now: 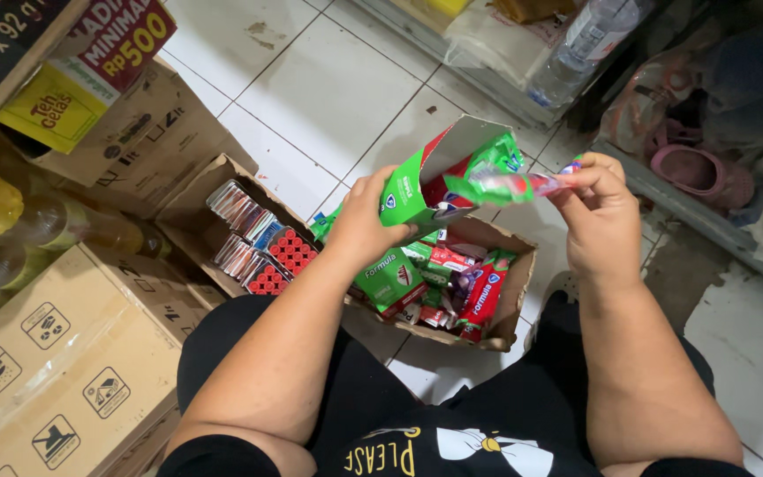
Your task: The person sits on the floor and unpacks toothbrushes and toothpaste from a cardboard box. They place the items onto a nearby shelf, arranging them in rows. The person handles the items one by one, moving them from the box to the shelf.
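Head view
Left hand (366, 223): grip closed around the lower body of a green-and-red carton (417, 190), thumb on the near face, fingers wrapped behind it.
Carton: held tilted above the cardboard box (509, 305), its top flap open and raised toward the upper right — the white inner side of the flap shows.
Right hand (600, 216): grip pinched shut on the right end of a packaged toothbrush (509, 185), thumb and fingertips meeting on the wrapper.
Packaged toothbrush: lies nearly level between the two hands; its left end sits at the open mouth of the carton, its right end in the pinch. Whether that left end is inside the carton or just in front of it cannot be told.
Position relative to grips: the carton is in the left grip, the toothbrush in the right — the two items touch or overlap at the carton mouth.
Cardboard box: rests on the white tiled floor (328, 97) in front of the person's knees, holding loose green and red cartons.
Divided box (253, 243): just left of the cardboard box, packed with upright slim packs.
Sealed brown cartons (64, 353): stacked at the left edge.
Pink sandal (699, 172): on the floor at upper right, well apart from both hands.
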